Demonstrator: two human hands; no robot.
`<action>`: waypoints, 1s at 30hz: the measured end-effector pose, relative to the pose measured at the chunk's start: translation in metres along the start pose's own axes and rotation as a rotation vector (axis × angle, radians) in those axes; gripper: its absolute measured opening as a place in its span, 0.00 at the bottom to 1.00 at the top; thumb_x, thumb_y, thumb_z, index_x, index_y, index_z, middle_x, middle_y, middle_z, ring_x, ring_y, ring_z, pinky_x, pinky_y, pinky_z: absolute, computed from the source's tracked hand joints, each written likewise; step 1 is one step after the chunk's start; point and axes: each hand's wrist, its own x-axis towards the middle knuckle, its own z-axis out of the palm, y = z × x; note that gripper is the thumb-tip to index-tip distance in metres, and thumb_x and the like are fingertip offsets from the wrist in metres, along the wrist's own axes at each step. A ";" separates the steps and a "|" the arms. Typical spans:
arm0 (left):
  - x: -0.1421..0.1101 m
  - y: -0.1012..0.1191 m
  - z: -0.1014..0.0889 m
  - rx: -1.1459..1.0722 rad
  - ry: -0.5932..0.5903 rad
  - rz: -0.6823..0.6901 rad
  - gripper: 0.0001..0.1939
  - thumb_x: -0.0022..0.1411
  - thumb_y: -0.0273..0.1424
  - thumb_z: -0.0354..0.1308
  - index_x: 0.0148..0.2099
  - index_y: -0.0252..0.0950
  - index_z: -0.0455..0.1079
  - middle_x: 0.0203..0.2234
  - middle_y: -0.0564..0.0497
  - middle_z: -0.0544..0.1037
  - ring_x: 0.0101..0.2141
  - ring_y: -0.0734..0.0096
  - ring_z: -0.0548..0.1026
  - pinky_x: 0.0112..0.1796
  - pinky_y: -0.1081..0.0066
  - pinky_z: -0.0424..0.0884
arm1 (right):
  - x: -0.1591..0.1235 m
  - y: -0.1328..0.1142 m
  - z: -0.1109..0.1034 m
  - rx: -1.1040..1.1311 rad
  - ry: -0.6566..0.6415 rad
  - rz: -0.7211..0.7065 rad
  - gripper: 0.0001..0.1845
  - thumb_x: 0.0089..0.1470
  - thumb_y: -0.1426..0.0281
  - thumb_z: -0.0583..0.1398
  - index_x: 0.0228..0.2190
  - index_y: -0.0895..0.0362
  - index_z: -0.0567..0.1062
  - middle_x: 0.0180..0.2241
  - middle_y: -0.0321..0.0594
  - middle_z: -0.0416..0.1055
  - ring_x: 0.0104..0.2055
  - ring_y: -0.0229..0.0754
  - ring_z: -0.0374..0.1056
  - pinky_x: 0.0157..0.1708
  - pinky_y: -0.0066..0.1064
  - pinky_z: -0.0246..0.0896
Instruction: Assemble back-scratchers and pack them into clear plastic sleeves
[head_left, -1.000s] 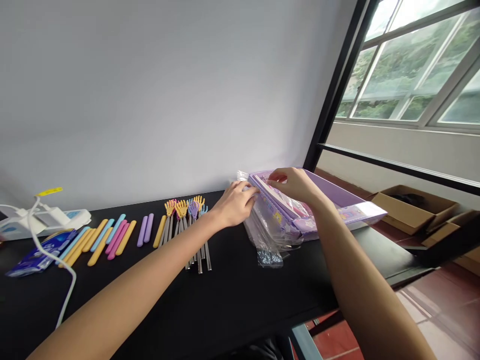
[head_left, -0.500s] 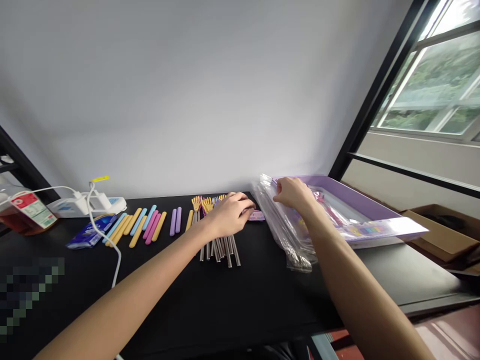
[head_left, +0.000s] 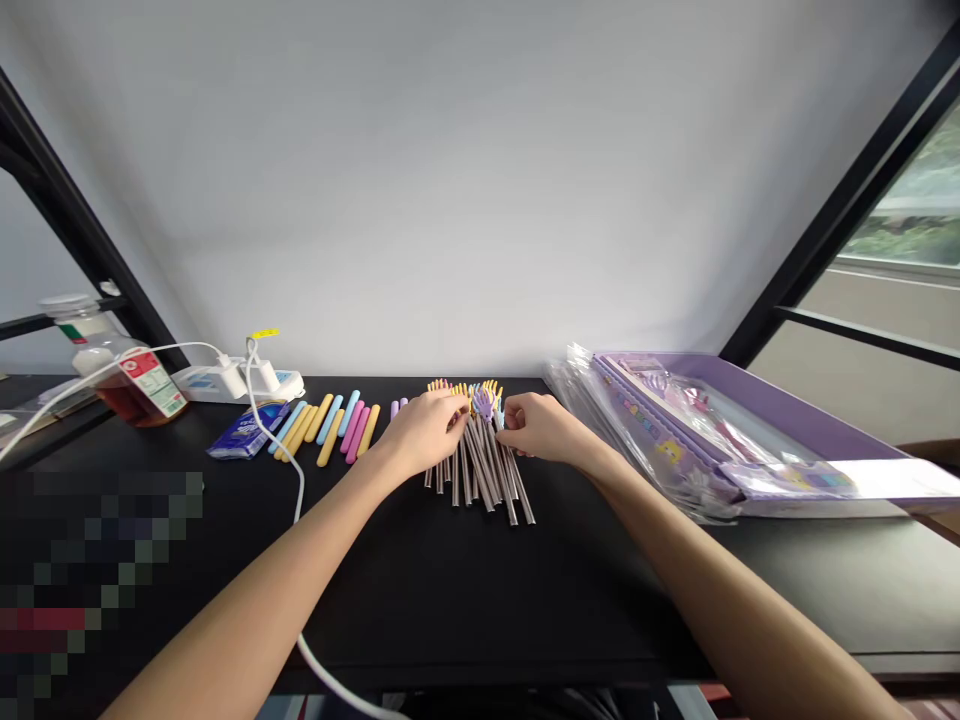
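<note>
In the middle of the black desk lies a bundle of metal rods (head_left: 487, 470) topped with small hand-shaped plastic heads, like back scratchers. One purple head (head_left: 484, 402) shows plainly between my hands; yellow, pink and blue ones are partly covered. My left hand (head_left: 427, 430) bends over the bundle's left side, fingers curled together. At its right side my right hand (head_left: 546, 428) is closed, thumb and fingers pinched beside the rods. What either hand grips, if anything, is hidden. Rounded handle tubes (head_left: 330, 437) in yellow, blue and pink lie to the left, with purple ones (head_left: 399, 407) behind my left wrist.
Clear plastic bags (head_left: 611, 410) lie beside an open purple box (head_left: 795, 405) on the right. Leftward are a blue packet (head_left: 249, 432), a power strip (head_left: 199, 383), a white cable (head_left: 300, 500) and a bottle of brown liquid (head_left: 139, 385). A wall stands behind the desk.
My right hand has moved left from the plastic bags to the rod bundle. My left hand stays over the bundle, now at its left side. The view has turned left.
</note>
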 end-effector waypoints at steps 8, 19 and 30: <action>-0.004 0.018 0.000 0.098 -0.126 0.145 0.11 0.71 0.35 0.49 0.44 0.41 0.73 0.33 0.49 0.79 0.34 0.61 0.79 0.32 0.68 0.70 | -0.002 0.023 0.001 0.328 -0.100 0.011 0.08 0.48 0.73 0.61 0.29 0.53 0.65 0.21 0.33 0.73 0.23 0.39 0.72 0.23 0.27 0.66; -0.007 0.026 0.006 0.220 -0.199 0.120 0.10 0.71 0.35 0.47 0.50 0.40 0.66 0.26 0.51 0.76 0.30 0.56 0.79 0.30 0.66 0.68 | -0.007 0.015 0.006 -0.128 -0.006 0.072 0.13 0.42 0.67 0.63 0.31 0.53 0.66 0.25 0.37 0.73 0.27 0.42 0.71 0.25 0.29 0.57; -0.004 0.017 -0.014 0.177 -0.096 -0.059 0.11 0.73 0.36 0.44 0.47 0.41 0.66 0.29 0.50 0.77 0.30 0.59 0.78 0.31 0.66 0.68 | -0.008 0.015 -0.018 0.108 0.163 0.031 0.08 0.50 0.67 0.60 0.34 0.53 0.69 0.23 0.34 0.72 0.27 0.43 0.71 0.29 0.31 0.60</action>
